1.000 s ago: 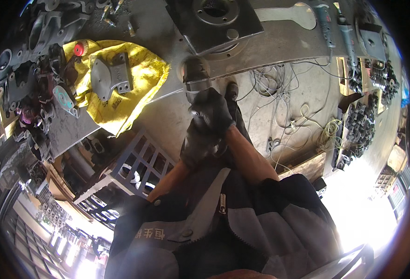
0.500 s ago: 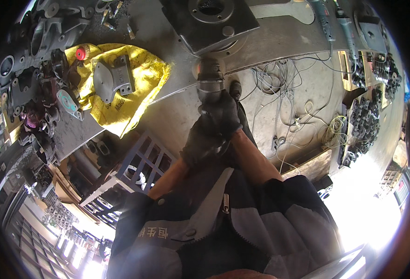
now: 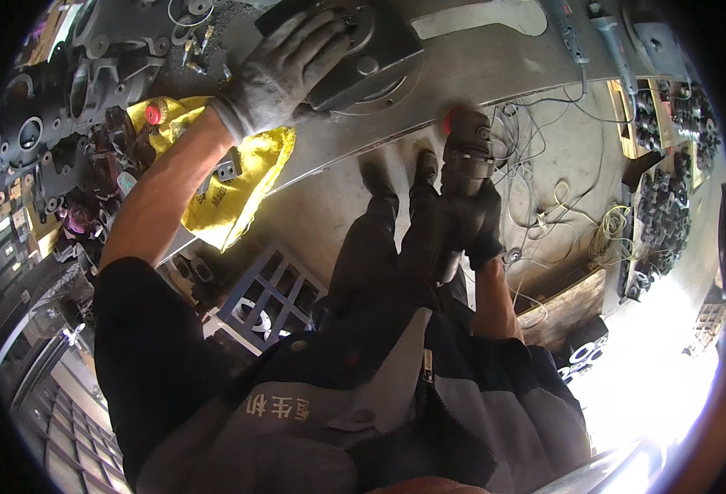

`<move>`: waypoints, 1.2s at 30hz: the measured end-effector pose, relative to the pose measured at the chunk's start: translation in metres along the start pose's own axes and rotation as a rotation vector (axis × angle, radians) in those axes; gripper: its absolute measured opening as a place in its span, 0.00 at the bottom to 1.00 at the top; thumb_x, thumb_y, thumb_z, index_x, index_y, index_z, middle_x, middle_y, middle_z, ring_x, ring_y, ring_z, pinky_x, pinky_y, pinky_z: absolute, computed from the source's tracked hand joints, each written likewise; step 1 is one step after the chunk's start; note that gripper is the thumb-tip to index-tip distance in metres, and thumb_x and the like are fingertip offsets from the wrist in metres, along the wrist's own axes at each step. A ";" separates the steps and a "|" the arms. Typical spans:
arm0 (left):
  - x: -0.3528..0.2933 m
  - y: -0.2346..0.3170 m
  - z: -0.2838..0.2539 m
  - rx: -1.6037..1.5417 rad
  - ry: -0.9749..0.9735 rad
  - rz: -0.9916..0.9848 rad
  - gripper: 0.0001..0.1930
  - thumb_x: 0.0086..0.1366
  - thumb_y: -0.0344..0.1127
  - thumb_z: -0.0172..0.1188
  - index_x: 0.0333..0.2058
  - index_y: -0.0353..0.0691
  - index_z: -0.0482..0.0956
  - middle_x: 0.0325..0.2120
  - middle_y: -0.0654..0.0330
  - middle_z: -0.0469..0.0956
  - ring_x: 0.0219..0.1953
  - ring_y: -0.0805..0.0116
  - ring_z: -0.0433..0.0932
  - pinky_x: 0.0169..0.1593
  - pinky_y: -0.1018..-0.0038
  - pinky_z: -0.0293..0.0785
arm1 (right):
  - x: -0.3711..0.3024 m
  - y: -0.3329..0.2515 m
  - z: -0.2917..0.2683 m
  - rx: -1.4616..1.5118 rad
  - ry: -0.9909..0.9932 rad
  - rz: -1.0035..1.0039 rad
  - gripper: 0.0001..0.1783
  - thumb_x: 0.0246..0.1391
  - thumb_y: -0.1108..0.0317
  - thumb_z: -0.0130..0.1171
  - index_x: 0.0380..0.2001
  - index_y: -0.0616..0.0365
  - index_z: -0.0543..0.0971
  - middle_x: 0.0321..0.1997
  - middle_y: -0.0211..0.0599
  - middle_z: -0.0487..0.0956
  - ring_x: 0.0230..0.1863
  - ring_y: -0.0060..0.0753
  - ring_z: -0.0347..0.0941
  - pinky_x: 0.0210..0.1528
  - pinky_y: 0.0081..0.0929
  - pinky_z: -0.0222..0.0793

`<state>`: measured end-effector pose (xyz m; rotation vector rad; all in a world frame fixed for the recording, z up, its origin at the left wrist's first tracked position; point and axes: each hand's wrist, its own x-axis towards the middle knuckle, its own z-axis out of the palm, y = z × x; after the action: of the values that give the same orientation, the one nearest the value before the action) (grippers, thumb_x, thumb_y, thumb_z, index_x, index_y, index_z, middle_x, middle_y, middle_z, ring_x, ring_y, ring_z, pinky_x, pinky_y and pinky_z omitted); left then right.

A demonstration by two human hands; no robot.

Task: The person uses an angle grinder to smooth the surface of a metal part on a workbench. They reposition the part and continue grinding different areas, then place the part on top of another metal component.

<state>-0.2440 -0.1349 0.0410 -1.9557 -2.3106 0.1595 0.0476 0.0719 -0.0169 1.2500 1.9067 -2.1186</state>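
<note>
My left hand (image 3: 281, 78), in a grey work glove, lies with fingers stretched out over the left side of a dark square metal block (image 3: 388, 59). A round opening in the block's top is partly covered by the fingers. The block sits on a round plate on the metal bench (image 3: 495, 70). My right hand (image 3: 485, 221), in a dark glove, is wrapped round the body of an angle grinder (image 3: 467, 152). Its head points up, just off the bench's near edge, with a red glow beside it. The disc cannot be made out clearly.
A yellow sack (image 3: 252, 193) with a metal bracket (image 3: 227, 169) lies under my left forearm, a red round piece (image 3: 153, 114) beside it. Castings crowd the left. Power tools (image 3: 612, 49) rest at the far right. Cables (image 3: 614, 230) coil on the floor near crates of dark parts.
My left hand has left the grinder and reached up and left onto the block. My right hand has carried the grinder to the right. The block now appears further left.
</note>
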 end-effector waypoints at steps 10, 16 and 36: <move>0.033 0.042 -0.002 -0.012 0.146 -0.287 0.55 0.44 0.66 0.73 0.62 0.31 0.66 0.53 0.44 0.72 0.57 0.46 0.70 0.64 0.47 0.62 | 0.022 -0.009 -0.027 0.050 -0.020 0.020 0.22 0.36 0.71 0.69 0.40 0.63 0.78 0.30 0.37 0.82 0.29 0.29 0.78 0.32 0.30 0.76; 0.093 0.079 0.019 -0.067 0.297 -0.784 0.54 0.48 0.71 0.69 0.60 0.31 0.68 0.51 0.38 0.74 0.54 0.38 0.73 0.58 0.45 0.68 | 0.040 -0.015 -0.034 -0.112 0.008 0.066 0.25 0.34 0.67 0.71 0.39 0.65 0.78 0.33 0.39 0.83 0.32 0.30 0.79 0.35 0.30 0.76; 0.099 0.303 0.074 -1.558 0.289 -1.308 0.28 0.51 0.42 0.73 0.44 0.34 0.68 0.28 0.52 0.80 0.32 0.52 0.82 0.36 0.61 0.78 | 0.110 -0.019 -0.001 -0.059 -0.073 -0.083 0.21 0.37 0.70 0.71 0.38 0.64 0.77 0.31 0.36 0.81 0.30 0.29 0.77 0.34 0.30 0.74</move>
<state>0.0234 0.0122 -0.0762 0.1516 -2.9559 -2.1984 -0.0359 0.1293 -0.0635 1.0860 2.0081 -2.0979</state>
